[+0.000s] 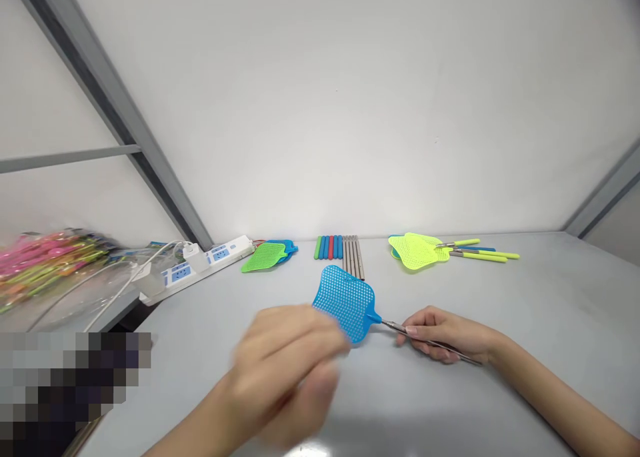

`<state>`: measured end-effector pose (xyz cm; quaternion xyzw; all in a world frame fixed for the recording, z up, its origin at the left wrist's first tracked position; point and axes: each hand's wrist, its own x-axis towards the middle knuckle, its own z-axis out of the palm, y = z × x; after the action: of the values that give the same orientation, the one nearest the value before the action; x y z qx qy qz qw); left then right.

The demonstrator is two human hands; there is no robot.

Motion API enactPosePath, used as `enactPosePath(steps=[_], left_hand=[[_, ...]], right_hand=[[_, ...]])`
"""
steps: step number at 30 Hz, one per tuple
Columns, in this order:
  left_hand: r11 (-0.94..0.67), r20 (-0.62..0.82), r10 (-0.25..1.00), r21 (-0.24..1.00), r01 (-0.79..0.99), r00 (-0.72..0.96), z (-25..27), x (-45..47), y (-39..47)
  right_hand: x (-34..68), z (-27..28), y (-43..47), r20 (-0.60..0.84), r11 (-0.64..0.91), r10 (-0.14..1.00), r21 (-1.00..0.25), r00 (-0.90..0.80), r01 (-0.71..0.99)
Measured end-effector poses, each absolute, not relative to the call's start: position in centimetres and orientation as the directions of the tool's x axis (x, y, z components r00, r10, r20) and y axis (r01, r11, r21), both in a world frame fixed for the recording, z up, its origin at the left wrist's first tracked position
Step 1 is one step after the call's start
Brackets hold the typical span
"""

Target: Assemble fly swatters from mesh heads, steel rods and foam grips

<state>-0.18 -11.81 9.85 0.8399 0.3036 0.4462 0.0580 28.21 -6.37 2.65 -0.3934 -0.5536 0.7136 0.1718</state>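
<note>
My right hand (pixel 440 337) grips the thin metal rod of a fly swatter, whose blue perforated head (pixel 345 300) points left and is raised a little toward the middle of the table. No coloured grip shows on the rod's near end. My left hand (pixel 290 370) is in front of the head's lower left edge, blurred by motion. Its fingers look bent, but whether they touch the swatter or hold anything cannot be made out. Just behind the blue head lie several metal rods (pixel 354 257), side by side with several coloured grip tubes (pixel 329 247) in green, blue and red.
Fly swatters with yellow heads (pixel 420 250) and handles lie stacked at back right. Loose green (pixel 265 256) and blue swatter heads lie at back left, beside a white power strip (pixel 200 267) with cables. Colourful bagged items (pixel 55 264) sit far left. A white wall stands behind.
</note>
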Motion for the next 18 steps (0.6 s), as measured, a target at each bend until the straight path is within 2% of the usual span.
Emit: enactPosePath(steps=[1,3,5,8,13,18], left_hand=[[-0.843,0.673,0.52,0.304,0.444,0.525,10.0,0.6,-10.3],[-0.779,0.581,0.597,0.253,0.574,0.554,9.5,1.9,-7.8],[-0.685,0.507,0.707,0.315,0.657,0.493,8.1,2.4,-6.0],[-0.572,0.436,0.807,0.411,0.709,0.398,5.6,1.8,-4.7],[-0.443,0.382,0.892,0.639,0.629,0.24,4.1,0.8,-4.1],[-0.365,0.326,0.929,0.741,0.563,0.173,4.9,0.8,-3.8]], right_hand=[[28.2,2.7,-6.4,-0.373,-0.332,0.684,-0.924,-0.627,0.188],[28.2,2.6,-6.3,-0.378,-0.34,0.682,-0.922,-0.626,0.186],[28.3,2.6,-6.3,-0.384,-0.349,0.677,-0.919,-0.628,0.187],[28.3,2.5,-6.3,-0.379,-0.351,0.679,-0.92,-0.629,0.176],[28.2,2.6,-6.4,-0.375,-0.339,0.68,-0.923,-0.63,0.183],[28.3,2.5,-6.5,-0.379,-0.332,0.686,-0.923,-0.621,0.196]])
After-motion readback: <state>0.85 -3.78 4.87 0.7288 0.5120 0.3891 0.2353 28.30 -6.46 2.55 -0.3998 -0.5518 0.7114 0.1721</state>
